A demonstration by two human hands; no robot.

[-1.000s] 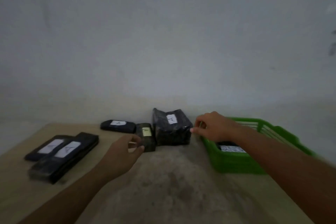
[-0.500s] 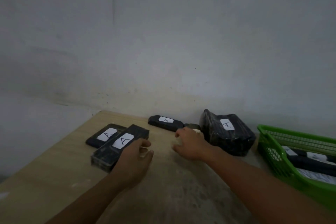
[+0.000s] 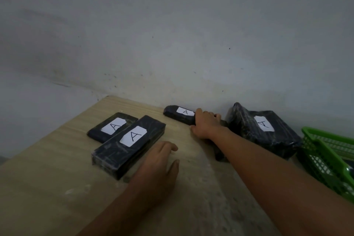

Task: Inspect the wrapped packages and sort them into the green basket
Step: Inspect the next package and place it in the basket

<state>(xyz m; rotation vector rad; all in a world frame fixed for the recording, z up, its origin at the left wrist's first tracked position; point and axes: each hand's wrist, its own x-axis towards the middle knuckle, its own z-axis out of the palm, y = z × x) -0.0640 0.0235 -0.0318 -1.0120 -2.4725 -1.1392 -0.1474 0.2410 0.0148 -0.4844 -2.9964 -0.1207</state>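
Observation:
Several black wrapped packages with white "A" labels lie on the wooden table [image 3: 47, 188]. A flat package [image 3: 113, 129] and a long package [image 3: 128, 145] sit at the left. A small package [image 3: 178, 115] lies by the wall, and a large bulky package [image 3: 264, 132] stands at the right. My right hand [image 3: 205, 123] curls over the far end of a narrow package [image 3: 219, 154], which is mostly hidden under my hand and forearm. My left hand [image 3: 161, 163] hovers relaxed beside the long package's near right edge, holding nothing. The green basket [image 3: 314, 151] is at the right edge.
A grey wall rises directly behind the table, close to the back packages. The table's left edge runs diagonally from the far corner toward me. Something dark lies inside the basket, mostly cut off by the frame.
My right hand has travelled left from the basket to the narrow package and closed over it. My left hand has shifted to beside the long package. The view has turned left.

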